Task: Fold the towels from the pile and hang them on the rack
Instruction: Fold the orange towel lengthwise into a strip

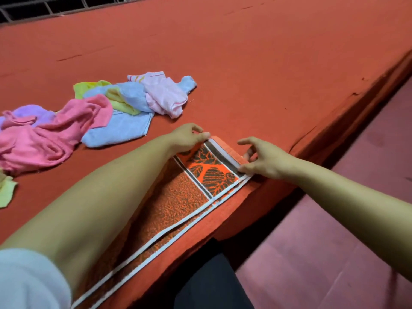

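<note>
Patterned towel (178, 204): orange and dark, leaf panel at far end, white edge stripes. Folded lengthwise, two layers, lying flat along the near right edge of the worktop (256, 63). Pile of towels (89, 114): pink, blue, yellow, lilac, crumpled, left of it, apart.

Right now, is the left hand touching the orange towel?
Touching. The head view shows the left hand pinching the far corner of the orange towel, with fingertips pressed on its white edge and no gap visible.
</note>
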